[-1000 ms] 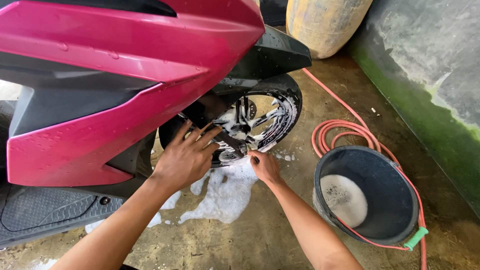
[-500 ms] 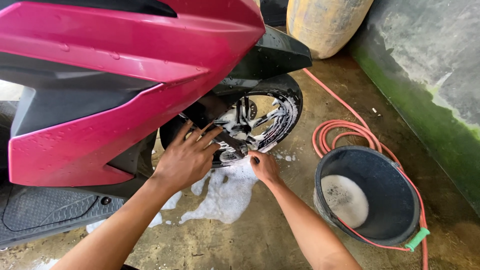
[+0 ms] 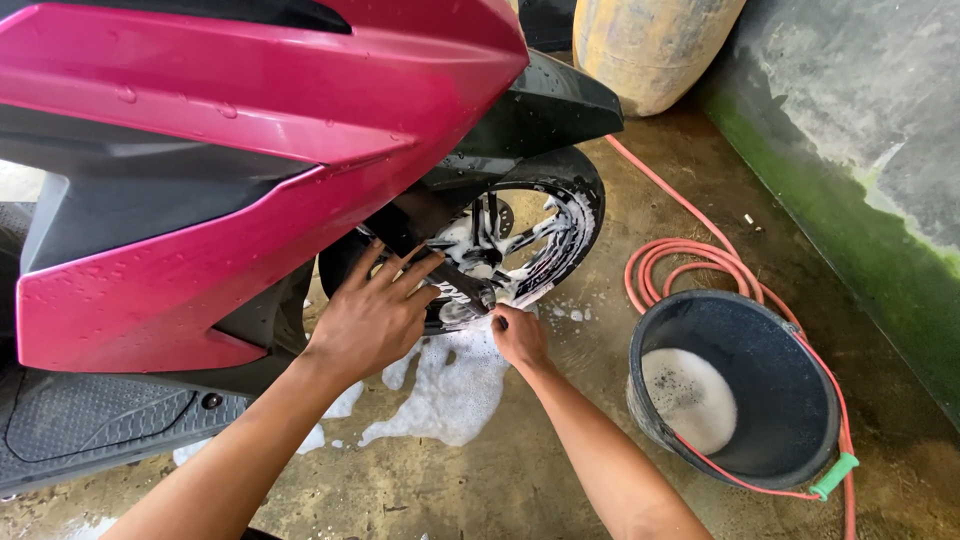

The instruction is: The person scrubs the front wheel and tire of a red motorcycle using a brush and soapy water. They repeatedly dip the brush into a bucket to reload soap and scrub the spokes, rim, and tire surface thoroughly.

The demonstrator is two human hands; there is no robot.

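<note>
A magenta scooter (image 3: 230, 130) stands on a wet concrete floor, its soapy front wheel (image 3: 520, 240) under a black mudguard (image 3: 545, 105). My left hand (image 3: 375, 315) rests flat with fingers spread against the tyre and lower fork. Just to its right, my right hand (image 3: 518, 335) is closed at the bottom of the wheel's rim, in the foam; whatever it grips is hidden. White suds (image 3: 450, 385) lie on the floor below both hands.
A dark bucket (image 3: 790, 440) with foamy water and a red-and-green handle sits at the right. A coiled pink hose (image 3: 680, 265) lies behind it. A yellowish barrel (image 3: 650, 40) stands at the back, a mossy wall (image 3: 850, 230) on the right. The scooter's footboard (image 3: 90, 425) is at lower left.
Both hands stay at the wheel; the right hand has shifted slightly along the lower rim. The view has barely moved.
</note>
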